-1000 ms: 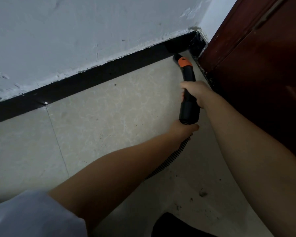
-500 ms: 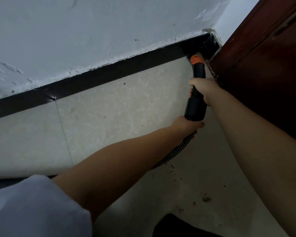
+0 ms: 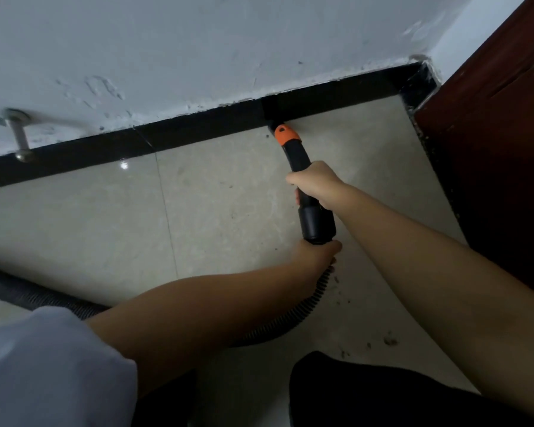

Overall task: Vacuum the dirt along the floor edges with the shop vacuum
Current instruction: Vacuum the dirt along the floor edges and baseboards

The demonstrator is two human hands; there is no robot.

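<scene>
Nozzle point(image 3: 285, 135) now left of the corner point(image 3: 420, 84), against the baseboard point(image 3: 198, 127); right hand point(image 3: 313, 183) grips the wand, left hand point(image 3: 316, 255) grips the hose point(image 3: 305, 306). Edge pass is progressing.

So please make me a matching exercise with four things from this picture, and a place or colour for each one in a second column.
Things:
1. nozzle
2. right hand
3. left hand
4. doorstop

Places or colours:
a. where the ribbed hose meets the black tube
b. orange collar, tip at the black baseboard
c. metal, on the wall at far left
d. round the middle of the black tube

Pairs: 1-b, 2-d, 3-a, 4-c
</scene>
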